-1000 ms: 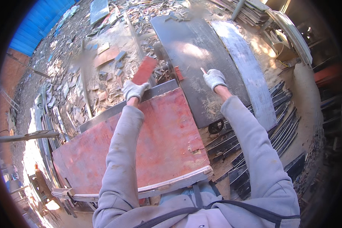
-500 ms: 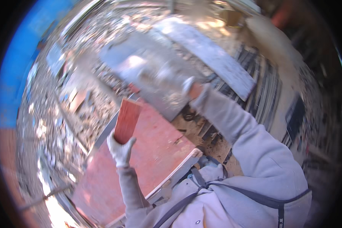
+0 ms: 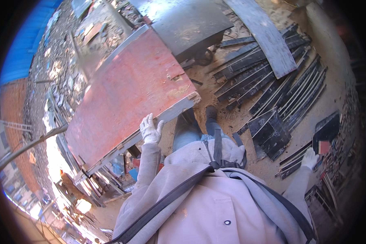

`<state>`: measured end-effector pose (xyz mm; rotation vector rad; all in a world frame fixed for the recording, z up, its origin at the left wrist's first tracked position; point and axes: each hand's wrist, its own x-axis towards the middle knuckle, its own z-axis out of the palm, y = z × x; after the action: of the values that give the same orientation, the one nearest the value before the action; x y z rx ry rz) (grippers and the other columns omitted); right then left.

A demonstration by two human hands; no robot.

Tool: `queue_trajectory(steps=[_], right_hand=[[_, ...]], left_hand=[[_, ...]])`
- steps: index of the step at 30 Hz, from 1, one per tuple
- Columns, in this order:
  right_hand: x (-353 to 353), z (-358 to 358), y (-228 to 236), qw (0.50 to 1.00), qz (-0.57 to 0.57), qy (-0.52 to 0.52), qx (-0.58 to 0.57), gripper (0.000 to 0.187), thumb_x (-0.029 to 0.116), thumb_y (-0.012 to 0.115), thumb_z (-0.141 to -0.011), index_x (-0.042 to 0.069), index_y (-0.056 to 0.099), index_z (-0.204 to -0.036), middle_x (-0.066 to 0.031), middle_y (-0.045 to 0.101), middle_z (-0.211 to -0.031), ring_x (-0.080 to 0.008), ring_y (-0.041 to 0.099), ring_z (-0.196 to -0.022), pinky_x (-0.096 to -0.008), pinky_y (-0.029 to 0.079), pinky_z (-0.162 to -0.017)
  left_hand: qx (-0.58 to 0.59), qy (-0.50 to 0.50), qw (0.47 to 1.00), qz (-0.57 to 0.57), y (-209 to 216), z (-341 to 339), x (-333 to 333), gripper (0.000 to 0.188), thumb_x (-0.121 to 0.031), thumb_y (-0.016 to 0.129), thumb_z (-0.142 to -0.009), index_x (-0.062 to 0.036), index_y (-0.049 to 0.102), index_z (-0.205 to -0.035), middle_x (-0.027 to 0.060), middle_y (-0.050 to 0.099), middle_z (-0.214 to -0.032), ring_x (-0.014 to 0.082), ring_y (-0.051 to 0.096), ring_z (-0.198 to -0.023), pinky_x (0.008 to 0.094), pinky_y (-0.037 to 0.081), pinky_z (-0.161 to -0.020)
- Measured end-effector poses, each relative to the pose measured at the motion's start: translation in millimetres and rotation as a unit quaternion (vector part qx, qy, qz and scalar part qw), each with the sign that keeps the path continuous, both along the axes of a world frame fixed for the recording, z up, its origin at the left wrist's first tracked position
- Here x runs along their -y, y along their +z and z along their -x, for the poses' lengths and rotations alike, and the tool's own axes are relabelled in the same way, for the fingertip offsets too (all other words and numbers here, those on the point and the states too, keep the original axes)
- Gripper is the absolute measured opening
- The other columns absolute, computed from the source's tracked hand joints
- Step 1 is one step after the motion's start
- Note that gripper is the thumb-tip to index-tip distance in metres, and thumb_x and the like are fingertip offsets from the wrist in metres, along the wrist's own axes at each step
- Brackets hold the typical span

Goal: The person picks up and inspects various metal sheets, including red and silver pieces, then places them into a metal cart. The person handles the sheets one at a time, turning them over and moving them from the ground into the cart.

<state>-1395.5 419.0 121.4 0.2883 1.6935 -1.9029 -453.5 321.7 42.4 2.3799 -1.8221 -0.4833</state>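
My left hand (image 3: 151, 129), in a white glove, is open with fingers stretched out. It is at the near edge of a large red-faced board (image 3: 130, 89) that forms a work surface, and nothing is in it. Far out to the right, my gloved right hand (image 3: 310, 159) reaches low with its fingers apart. A small red wooden piece (image 3: 324, 147) shows just beyond its fingertips, seemingly apart from the hand. Close by lies a dark panel (image 3: 327, 127).
A metal-topped table (image 3: 187, 28) adjoins the red board. Dark wood strips (image 3: 248, 73) lie fanned on the sandy ground under a long pale plank (image 3: 264, 36). A black square sheet (image 3: 270, 134) lies nearer. A pole (image 3: 36, 146) juts in at left, near scattered rubble.
The red wooden piece has left my left hand, which is now lower at the board's near edge. My right hand has swung from over the metal table to the far right. The view has turned.
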Motion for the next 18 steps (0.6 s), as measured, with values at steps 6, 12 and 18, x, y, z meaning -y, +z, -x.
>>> queue_trajectory(steps=[6,12,18], right_hand=[[99,-166,-70,0.932,-0.180,0.314,0.017,0.060,0.045,0.056,-0.107,-0.002,0.051,-0.145,-0.0210,0.060,-0.143,-0.0323,0.062,-0.127,-0.0430,0.054,-0.101],[241,-512,-115,0.735,-0.152,0.656,-0.080,0.037,0.033,0.072,-0.100,0.004,0.070,-0.122,-0.0087,0.075,-0.105,-0.0152,0.072,-0.085,-0.0287,0.059,-0.070],[346,-643,-162,0.520,-0.197,0.750,-0.359,0.062,0.056,0.066,-0.099,0.003,0.068,-0.131,-0.0094,0.073,-0.121,-0.0225,0.066,-0.106,-0.0349,0.052,-0.092]], left_hand=[[0.017,0.058,0.998,-0.003,-1,12,-22,0.052,-0.046,0.078,-0.087,-0.0121,0.064,-0.125,0.0113,0.065,-0.116,0.0355,0.059,-0.109,0.0493,0.044,-0.099],[-0.012,0.036,0.997,0.070,-3,19,-26,0.048,-0.043,0.078,-0.087,-0.0130,0.064,-0.123,0.0096,0.066,-0.112,0.0353,0.059,-0.110,0.0494,0.045,-0.099],[-0.085,0.043,0.995,0.034,14,11,-30,0.059,-0.044,0.076,-0.086,-0.0098,0.062,-0.132,0.0128,0.063,-0.125,0.0353,0.054,-0.122,0.0470,0.040,-0.109]])
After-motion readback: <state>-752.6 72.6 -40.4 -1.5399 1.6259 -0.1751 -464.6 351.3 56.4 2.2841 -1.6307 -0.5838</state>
